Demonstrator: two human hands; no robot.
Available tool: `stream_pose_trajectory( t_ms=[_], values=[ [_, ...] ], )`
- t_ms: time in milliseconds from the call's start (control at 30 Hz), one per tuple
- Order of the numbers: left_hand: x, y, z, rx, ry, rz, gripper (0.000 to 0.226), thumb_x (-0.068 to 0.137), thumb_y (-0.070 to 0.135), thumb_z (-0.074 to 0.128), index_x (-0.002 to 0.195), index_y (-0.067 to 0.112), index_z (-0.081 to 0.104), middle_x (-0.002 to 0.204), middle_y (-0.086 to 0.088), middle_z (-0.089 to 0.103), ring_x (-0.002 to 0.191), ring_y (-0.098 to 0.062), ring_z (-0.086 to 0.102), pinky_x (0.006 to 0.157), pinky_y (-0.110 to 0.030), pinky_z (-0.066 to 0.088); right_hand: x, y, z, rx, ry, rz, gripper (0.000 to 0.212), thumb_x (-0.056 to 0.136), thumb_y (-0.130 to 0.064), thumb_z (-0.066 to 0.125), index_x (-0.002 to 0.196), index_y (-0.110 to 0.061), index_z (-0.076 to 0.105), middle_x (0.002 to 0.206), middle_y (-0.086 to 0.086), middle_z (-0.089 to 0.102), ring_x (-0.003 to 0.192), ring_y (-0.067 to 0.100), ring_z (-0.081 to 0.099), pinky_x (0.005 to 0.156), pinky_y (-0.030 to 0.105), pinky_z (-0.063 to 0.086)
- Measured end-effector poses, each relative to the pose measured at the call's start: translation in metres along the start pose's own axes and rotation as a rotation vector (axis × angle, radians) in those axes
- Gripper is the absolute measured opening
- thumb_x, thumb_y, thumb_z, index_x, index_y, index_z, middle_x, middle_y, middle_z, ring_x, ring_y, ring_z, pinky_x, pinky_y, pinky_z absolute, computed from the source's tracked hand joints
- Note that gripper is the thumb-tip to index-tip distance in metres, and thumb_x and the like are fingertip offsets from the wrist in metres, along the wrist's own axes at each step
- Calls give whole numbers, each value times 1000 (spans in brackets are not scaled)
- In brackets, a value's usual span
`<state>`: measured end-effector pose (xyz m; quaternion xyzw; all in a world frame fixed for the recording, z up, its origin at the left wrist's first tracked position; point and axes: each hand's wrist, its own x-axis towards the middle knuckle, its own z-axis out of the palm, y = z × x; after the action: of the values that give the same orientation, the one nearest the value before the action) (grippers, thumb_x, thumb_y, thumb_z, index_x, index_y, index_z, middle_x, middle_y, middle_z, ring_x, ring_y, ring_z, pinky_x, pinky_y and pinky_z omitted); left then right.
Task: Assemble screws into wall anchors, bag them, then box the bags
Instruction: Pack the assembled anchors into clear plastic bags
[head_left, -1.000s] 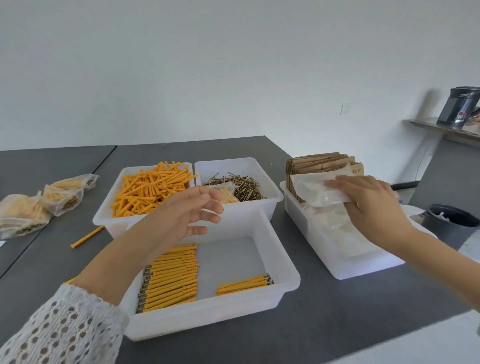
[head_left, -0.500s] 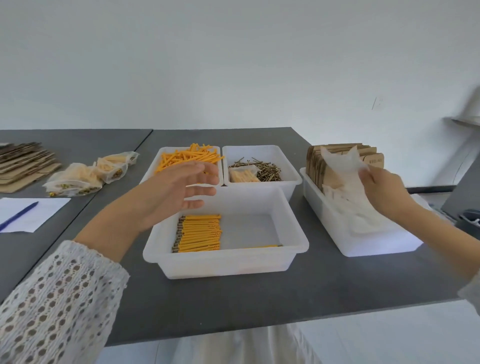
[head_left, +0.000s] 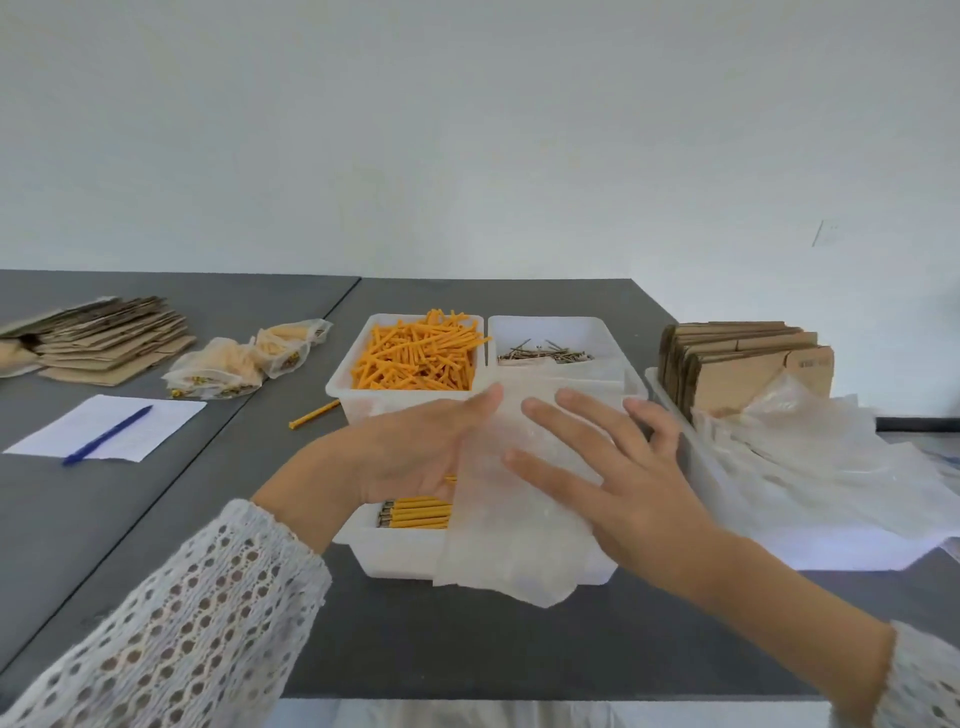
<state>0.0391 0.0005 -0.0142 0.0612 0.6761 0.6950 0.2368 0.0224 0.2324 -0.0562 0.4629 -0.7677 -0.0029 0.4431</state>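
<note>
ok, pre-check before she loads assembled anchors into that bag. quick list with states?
1. Bag in hand: ok. The clear bag is sandwiched between the left hand and the right hand.
2. Grip on the bag: cannot tell. Fingers of both hands lie straight against the film; no pinch shows.
3. Bag mouth open: cannot tell. No opening shows.
4. Assembled anchors within reach: ok. A row lies in the front bin, under the left hand.
5. Path into the bin: not ok. The bag hangs over most of the bin.
6. Spare bags: ok. A pile lies in the right bin.
</note>
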Motion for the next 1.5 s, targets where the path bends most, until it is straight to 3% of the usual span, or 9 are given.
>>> stream_pose_trajectory(
  t_ms=[167, 367, 500, 600, 800, 967, 1133, 1300, 1500],
  values=[
    [14, -12, 10, 304, 446, 113, 26, 98, 25, 61, 104, 2, 72, 90, -11, 73, 76, -18, 68, 71, -25, 55, -11, -21, 16, 207, -149, 9, 82, 70, 10, 72, 138, -27, 45, 148, 6, 44, 137, 27, 37, 106, 44, 25],
    [13, -5, -7, 739, 509, 244, 26, 96, 32, 62, 73, 21, 60, 66, 9, 62, 63, -5, 58, 65, -25, 43, 16, -9, 11, 615, -49, 552, 47, 94, -3, 45, 133, -30, 48, 131, -11, 51, 125, 8, 40, 104, 26, 26],
    [25, 2, -15, 971, 603, 288, 37, 98, 37, 58, 65, 22, 49, 58, 9, 48, 55, -9, 45, 56, -25, 30, 47, 1, 25, 909, -380, 833, 33, 99, -38, 52, 130, -27, 52, 114, -11, 60, 106, 6, 54, 90, 21, 43],
    [37, 13, -24, 1199, 668, 252, 45, 99, 47, 49, 67, 15, 51, 59, 3, 46, 57, -15, 46, 55, -31, 33, 67, 3, 39, 958, -295, 900, 6, 96, -30, 60, 100, -27, 57, 87, -9, 58, 78, -5, 51, 64, 8, 38],
    [70, 28, -51, 1209, 728, 293, 60, 96, 55, 48, 53, 14, 42, 46, 3, 38, 44, -15, 39, 51, -32, 33, 86, 15, 72, 673, -28, 844, 16, 89, -12, 65, 101, -18, 55, 89, -7, 56, 80, 8, 51, 68, 22, 41],
    [89, 21, -73, 1253, 784, 249, 58, 93, 61, 49, 56, 19, 35, 50, 6, 35, 47, -12, 35, 50, -30, 26, 93, 22, 97, 624, -17, 875, 12, 88, -13, 69, 85, -16, 58, 78, -6, 53, 72, 5, 45, 64, 11, 35],
    [104, 10, -91, 1233, 768, 247, 50, 91, 64, 51, 66, 21, 43, 62, 5, 46, 59, -13, 45, 52, -32, 28, 98, 32, 111, 929, -141, 1006, 13, 90, -14, 67, 79, -14, 61, 70, 3, 63, 66, 14, 57, 67, 31, 49],
    [115, -5, -88, 1319, 817, 285, 49, 89, 64, 54, 123, 29, 49, 80, 13, 52, 87, -19, 57, 55, -31, 37, 87, 35, 123, 1035, -332, 1077, 13, 97, -9, 55, 85, -8, 54, 75, 3, 73, 69, 16, 69, 73, 42, 58],
    [118, -37, -67, 1516, 408, 225, 117, 67, 90, 31, 158, 24, -3, 155, -2, 24, 142, -26, 21, 112, -53, 22, 68, 36, 127, 1407, -383, 1365, 11, 100, -5, 46, 90, -9, 45, 88, 10, 76, 77, 28, 75, 68, 39, 62]
  ],
)
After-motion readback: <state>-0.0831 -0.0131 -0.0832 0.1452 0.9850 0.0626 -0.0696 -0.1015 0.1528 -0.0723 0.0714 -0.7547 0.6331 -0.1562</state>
